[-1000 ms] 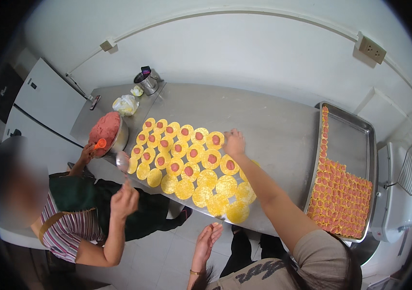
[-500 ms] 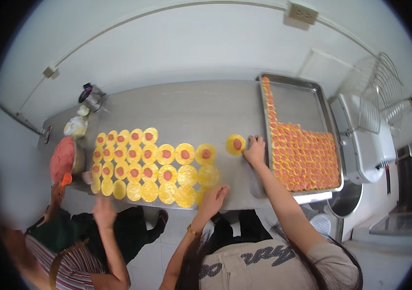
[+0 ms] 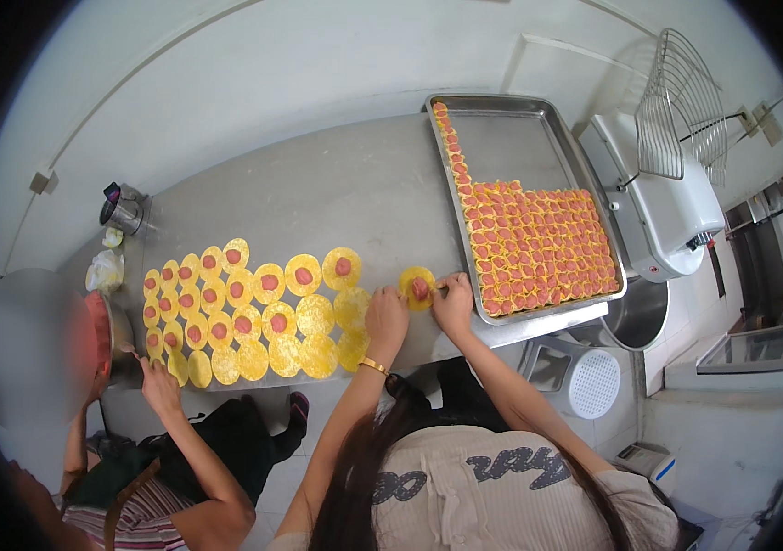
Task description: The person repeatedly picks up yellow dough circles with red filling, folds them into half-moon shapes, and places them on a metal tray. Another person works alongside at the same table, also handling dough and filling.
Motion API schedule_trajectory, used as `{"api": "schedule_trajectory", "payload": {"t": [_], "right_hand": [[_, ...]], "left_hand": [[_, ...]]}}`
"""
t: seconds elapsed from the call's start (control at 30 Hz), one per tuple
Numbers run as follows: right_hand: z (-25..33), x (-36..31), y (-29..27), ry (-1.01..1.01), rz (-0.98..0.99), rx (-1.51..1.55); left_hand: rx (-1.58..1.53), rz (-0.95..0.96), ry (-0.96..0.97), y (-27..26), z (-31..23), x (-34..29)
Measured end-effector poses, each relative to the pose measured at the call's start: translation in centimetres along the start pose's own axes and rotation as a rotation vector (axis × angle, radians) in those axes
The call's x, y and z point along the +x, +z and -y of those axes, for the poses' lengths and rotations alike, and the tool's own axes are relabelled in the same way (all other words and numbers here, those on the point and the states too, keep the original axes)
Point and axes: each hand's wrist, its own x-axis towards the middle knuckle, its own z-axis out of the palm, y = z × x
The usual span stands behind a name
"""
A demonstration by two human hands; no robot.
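A round yellow dumpling wrapper [image 3: 410,276] with a lump of pink meat filling [image 3: 420,289] lies at the table's front. On its left edge my left hand [image 3: 387,323] is closed in a pinch, a gold band round the wrist. My right hand [image 3: 453,303] pinches the opposite edge. To the left, several flat wrappers [image 3: 316,315] lie in overlapping rows, many topped with filling and some near ones bare. Right of my hands, a metal tray [image 3: 461,259] holds tightly packed open-topped dumplings [image 3: 543,243], with a bare part at the back.
A co-worker's hand [image 3: 162,386] reaches to the bowl of pink meat [image 3: 119,335] at the left. A metal jug [image 3: 122,211] and a white bag [image 3: 105,273] stand behind it. Beyond the tray is a white machine [image 3: 653,202] with a wire guard [image 3: 676,110]; a white stool [image 3: 591,384] stands below.
My left hand has come to the wrapper's left edge, and my right hand now pinches its right edge. The view has shifted. The co-worker's hand has moved to the meat bowl.
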Motion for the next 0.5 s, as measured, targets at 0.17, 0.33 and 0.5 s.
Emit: {"api": "schedule_trajectory", "payload": {"t": [0.17, 0.33, 0.5], "right_hand": [[-0.1, 0.6, -0.3, 0.121, 0.112, 0.152], [-0.1, 0.5, -0.4, 0.563, 0.174, 0.942], [-0.3, 0.6, -0.5, 0.55, 0.287, 1.09]], "left_hand": [[-0.248, 0.03, -0.066, 0.4, 0.3, 0.3], [-0.72, 0.014, -0.243, 2.7, 1.0, 0.5], [-1.322, 0.094, -0.401, 4.0, 2.1, -0.1]]}}
